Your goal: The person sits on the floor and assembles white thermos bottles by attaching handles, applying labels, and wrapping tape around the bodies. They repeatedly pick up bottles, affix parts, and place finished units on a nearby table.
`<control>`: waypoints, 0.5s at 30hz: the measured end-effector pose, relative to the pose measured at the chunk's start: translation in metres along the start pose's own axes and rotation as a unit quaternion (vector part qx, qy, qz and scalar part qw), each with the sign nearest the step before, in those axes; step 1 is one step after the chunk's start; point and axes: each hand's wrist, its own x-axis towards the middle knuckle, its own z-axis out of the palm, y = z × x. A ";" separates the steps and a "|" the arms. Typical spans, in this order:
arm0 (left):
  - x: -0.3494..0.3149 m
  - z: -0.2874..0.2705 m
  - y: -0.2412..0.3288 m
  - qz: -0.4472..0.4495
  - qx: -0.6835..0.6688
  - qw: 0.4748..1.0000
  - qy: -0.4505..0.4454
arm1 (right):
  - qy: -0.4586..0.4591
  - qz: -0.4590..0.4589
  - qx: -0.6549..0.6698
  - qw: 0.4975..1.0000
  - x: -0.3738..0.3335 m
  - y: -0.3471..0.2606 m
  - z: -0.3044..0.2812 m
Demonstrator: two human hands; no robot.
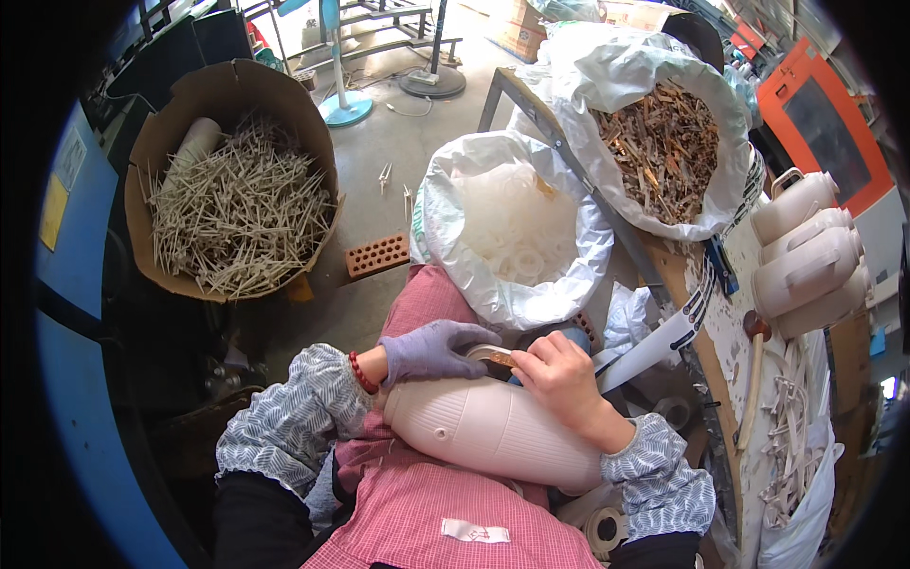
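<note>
A pale pink ribbed plastic jug body [493, 427] lies sideways across my lap, over a red checked apron [427, 503]. My left hand [436, 351], in a purple-grey glove, is closed on the jug near its far side, where a pale curved handle edge shows. My bare right hand [564, 379] rests over the jug, with thumb and fingers pinched on a small copper-brown strip [500, 358] at that handle. Whether the strip is loose or fixed to the handle I cannot tell. My fingers hide part of the handle.
Front left stands a cardboard box [327, 237] of pale plastic sprues. Ahead are a white sack [441, 190] of translucent rings and a perforated brick [377, 256]. On the right bench are a sack [578, 85] of brown strips, several pink jugs [806, 266] and a mallet [755, 379].
</note>
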 end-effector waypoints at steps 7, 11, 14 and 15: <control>0.008 -0.012 0.003 -0.116 -0.066 0.987 -0.088 | -0.018 -0.013 -0.040 0.999 -0.006 0.002 0.008; 0.009 -0.013 0.006 -0.119 -0.061 0.987 -0.090 | -0.024 -0.021 -0.050 0.998 -0.008 0.008 0.008; 0.012 -0.011 0.008 -0.121 -0.046 0.988 -0.081 | -0.022 -0.029 -0.048 0.998 -0.010 0.007 0.010; 0.015 -0.011 0.008 -0.132 -0.058 0.986 -0.083 | -0.024 -0.017 -0.052 0.998 -0.010 0.006 0.010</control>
